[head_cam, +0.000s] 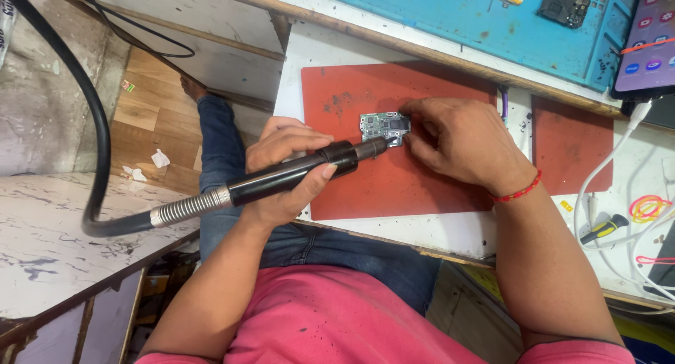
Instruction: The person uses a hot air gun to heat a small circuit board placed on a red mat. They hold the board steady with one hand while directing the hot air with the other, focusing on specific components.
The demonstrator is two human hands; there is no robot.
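Clearly the work was under way on a small green circuit board (384, 127), which lay near the middle of the frame on a red mat (394, 181) spread over the white desk (450, 230). The left hand (285, 171) was clenched around a black hot-air handpiece (295, 174), its grip wrapped about the barrel with the thumb along the lower side, and the nozzle tip sat at the board's lower right edge (whether it touched the board or hung just above, I could not tell). A ribbed metal collar and a thick black hose (98, 146) ran from the handpiece toward the left of the frame. The right hand (457, 143) rested on the mat just right of the board, fingers curled and pressing at the board's right edge to pin it; it wore a red thread band at the wrist.

Judging from the frame, the heating step looked mid-course: the board was in place and steadied, the nozzle was on target, yet no part appeared lifted off. A second red mat (571, 146), white cables (612, 167) and a lit phone (650, 37) lay toward the right, and a blue mat (478, 20) at the top
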